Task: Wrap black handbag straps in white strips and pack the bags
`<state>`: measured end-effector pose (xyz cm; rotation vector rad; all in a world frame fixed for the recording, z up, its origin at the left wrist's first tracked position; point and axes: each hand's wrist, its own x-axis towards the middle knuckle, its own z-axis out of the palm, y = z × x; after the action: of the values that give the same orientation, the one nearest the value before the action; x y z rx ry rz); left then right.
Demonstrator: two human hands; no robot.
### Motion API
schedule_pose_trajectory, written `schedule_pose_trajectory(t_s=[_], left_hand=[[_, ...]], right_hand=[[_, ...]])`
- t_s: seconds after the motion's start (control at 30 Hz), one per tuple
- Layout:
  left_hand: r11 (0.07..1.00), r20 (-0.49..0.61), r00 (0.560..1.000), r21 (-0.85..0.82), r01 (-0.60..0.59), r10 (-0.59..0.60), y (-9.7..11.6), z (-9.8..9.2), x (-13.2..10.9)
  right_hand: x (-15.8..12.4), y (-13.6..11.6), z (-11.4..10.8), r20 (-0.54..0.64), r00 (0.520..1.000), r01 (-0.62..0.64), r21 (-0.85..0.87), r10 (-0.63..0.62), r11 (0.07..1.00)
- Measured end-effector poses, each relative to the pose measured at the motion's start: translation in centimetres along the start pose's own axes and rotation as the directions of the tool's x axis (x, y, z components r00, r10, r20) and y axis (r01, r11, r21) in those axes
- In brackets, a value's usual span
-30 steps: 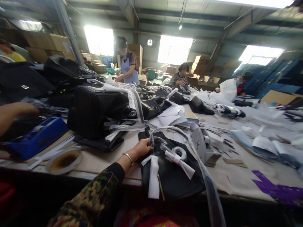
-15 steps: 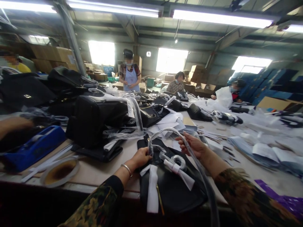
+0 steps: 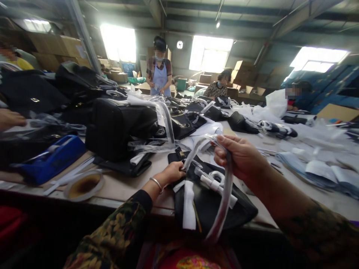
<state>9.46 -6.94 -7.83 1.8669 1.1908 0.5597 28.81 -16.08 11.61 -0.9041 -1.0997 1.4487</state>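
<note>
A black handbag (image 3: 221, 209) lies flat at the table's front edge, with white wrapping pieces (image 3: 189, 205) and a wrapped ring-like bundle (image 3: 217, 176) on it. A long strap in clear plastic wrap (image 3: 226, 194) arches above the bag and hangs past the table edge. My left hand (image 3: 173, 173), with a bracelet at the wrist, is closed on the strap near its end, by the bag's top left corner. Higher up, my right hand (image 3: 234, 153) pinches the same strap between thumb and fingers at the top of its arch.
A blue tape dispenser (image 3: 60, 157) and a tape roll (image 3: 84, 185) are on the left. Behind them stands a large black bag (image 3: 112, 136). White paper sheets (image 3: 206, 130) lie beyond my hands. Another person's hand (image 3: 11, 118) shows at far left; co-workers (image 3: 159, 73) are across the table.
My right hand has risen and come closer, drawing the strap up with it. The strap's hanging end has swung left. My left hand keeps its grip by the bag; the view has tilted down.
</note>
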Motion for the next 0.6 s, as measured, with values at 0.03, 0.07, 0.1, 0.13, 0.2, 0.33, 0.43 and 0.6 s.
schedule_pose_trajectory(t_s=[0.03,0.07,0.1,0.13,0.2,0.33,0.43,0.6], left_hand=[[1.0,0.021,1.0,0.008,-0.017,0.017,0.7,-1.0,-0.2],[0.999,0.039,0.998,0.012,-0.047,0.047,1.7,-2.2,-0.3],[0.996,0.05,0.995,0.006,-0.088,0.088,2.8,-3.4,-0.5],[0.99,0.051,0.988,-0.007,-0.144,0.144,4.1,-4.5,-0.7],[0.932,-0.009,0.936,-0.086,-0.351,0.352,7.0,-6.4,-1.1],[0.847,-0.165,0.842,-0.064,-0.528,0.513,11.2,-7.0,-0.9],[0.911,-0.156,0.898,0.035,-0.412,0.412,10.4,-5.0,0.2],[0.973,-0.08,0.971,0.084,-0.217,0.224,4.4,-1.2,1.5]], right_hand=[[0.4,-0.1,0.1,0.001,1.0,-0.003,-0.005,0.003,1.0],[0.7,-0.1,0.2,0.003,1.0,-0.008,-0.013,0.008,1.0],[0.9,-0.2,0.3,0.007,1.0,-0.013,-0.024,0.013,1.0],[1.1,-0.2,0.5,0.011,1.0,-0.02,-0.038,0.02,0.999],[1.1,-0.2,0.9,0.016,0.999,-0.036,-0.063,0.037,0.997],[0.8,-0.3,2.0,0.031,0.999,-0.014,-0.05,0.015,0.999],[0.8,-0.7,2.3,0.027,0.998,0.062,-0.018,-0.062,0.998],[0.7,-0.9,1.3,-0.043,0.997,0.064,0.032,-0.062,0.997]])
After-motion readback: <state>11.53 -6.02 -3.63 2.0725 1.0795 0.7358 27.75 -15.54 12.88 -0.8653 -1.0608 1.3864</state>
